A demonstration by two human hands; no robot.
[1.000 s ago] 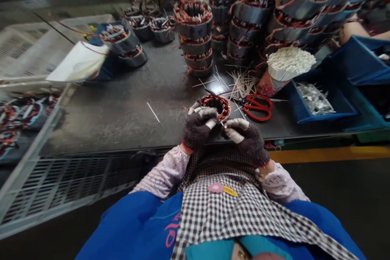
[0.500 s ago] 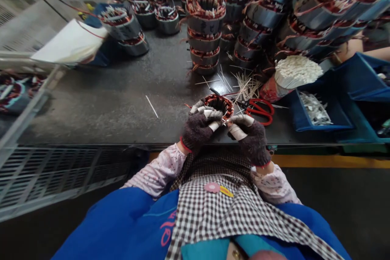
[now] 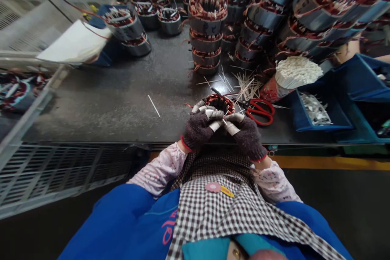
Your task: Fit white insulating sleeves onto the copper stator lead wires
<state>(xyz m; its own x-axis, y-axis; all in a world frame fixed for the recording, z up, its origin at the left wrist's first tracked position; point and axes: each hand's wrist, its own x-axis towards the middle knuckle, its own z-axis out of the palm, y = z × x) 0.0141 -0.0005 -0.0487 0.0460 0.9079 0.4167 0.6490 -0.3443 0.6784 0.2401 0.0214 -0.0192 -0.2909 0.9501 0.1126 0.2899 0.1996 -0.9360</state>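
A small motor stator (image 3: 219, 102) with copper windings lies at the bench's front edge, its near side hidden behind my fingers. My left hand (image 3: 202, 125), in a dark glove with taped fingertips, is closed around its left and near side. Beside it, my right hand (image 3: 246, 132), gloved and taped likewise, pinches at the near rim. Between the two sets of fingertips shows a thin light end; whether it is wire or a sleeve I cannot tell. Red-handled scissors (image 3: 260, 112) lie just right of the stator, near a loose heap of thin white sticks (image 3: 247, 86).
Stacked stators (image 3: 207, 40) stand at the back and right. A red holder (image 3: 272, 88) is packed with white sticks. Blue bins (image 3: 323, 118) line the right side. One white stick (image 3: 154, 105) lies on the left. A plastic crate (image 3: 61, 166) stands at the left edge.
My right hand has shifted slightly left, closer to my left hand at the stator's near rim. The left hand keeps its hold. The whole view has shifted slightly.
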